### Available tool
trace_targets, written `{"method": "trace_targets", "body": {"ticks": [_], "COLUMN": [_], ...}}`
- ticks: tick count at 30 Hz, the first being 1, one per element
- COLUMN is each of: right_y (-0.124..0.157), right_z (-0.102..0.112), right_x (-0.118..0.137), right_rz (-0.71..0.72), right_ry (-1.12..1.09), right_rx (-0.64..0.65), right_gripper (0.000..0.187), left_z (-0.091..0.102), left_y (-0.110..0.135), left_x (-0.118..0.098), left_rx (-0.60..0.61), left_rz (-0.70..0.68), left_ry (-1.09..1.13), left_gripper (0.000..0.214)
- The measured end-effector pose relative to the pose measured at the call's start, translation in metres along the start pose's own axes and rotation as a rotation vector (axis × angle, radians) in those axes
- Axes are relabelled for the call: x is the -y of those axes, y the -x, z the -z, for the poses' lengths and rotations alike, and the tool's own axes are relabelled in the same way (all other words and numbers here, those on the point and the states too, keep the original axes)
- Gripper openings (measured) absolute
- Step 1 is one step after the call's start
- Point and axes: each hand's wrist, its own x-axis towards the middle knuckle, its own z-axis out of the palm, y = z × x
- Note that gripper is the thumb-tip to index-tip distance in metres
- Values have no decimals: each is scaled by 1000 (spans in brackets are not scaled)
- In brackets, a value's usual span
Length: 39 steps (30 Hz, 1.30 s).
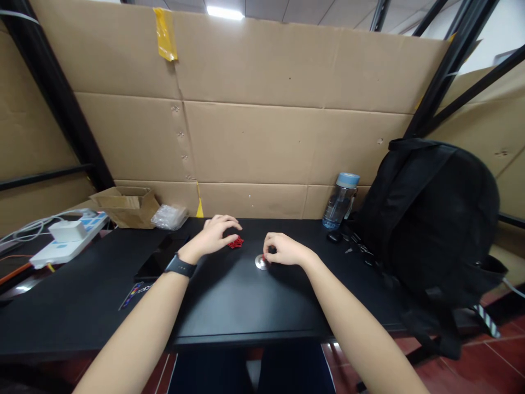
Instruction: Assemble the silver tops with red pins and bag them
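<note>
My left hand rests on the black table with its fingers curled over a small pile of red pieces. A black watch sits on that wrist. My right hand is pinched closed just right of a small round silver disc, and a bit of red shows at its fingertips. The two hands lie close together near the table's middle, about a hand's width apart.
A black backpack fills the table's right side, with a clear water bottle beside it. A dark phone, a cardboard box, a plastic bag and a white power strip lie to the left. Cardboard walls stand behind.
</note>
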Motion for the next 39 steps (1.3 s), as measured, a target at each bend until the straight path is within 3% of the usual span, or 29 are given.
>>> {"method": "trace_targets", "body": {"ticks": [3,6,11,16,25,32,39], "right_y": [1,3,8,10,12,12,10], "right_z": [0,1,4,7,10,13,14], "right_x": [-5,-16,-41,-48,-50,-51,-46], "right_rz": [-28,-97,-258,-266,-244,-264,-200], "right_ry": [24,75,198,170,160,143,24], "right_rx": [-28,-105,-64,-41,-28,-52,-180], "right_gripper": [10,21,35,26,26,28,30], "left_z": [7,-2,-19,-25,-34,-10,4], "left_y": [4,4,1,0,-4,-2,-3], "left_x": [23,31,23,17,13,10,1], "left_rx": [34,109,99,65,45,1,-212], "left_rz": [60,92,64,40,4,40,82], "left_ry": [-77,-88,9,-25,-82,-93,4], "left_gripper": [14,13,10,9,7,16,19]}}
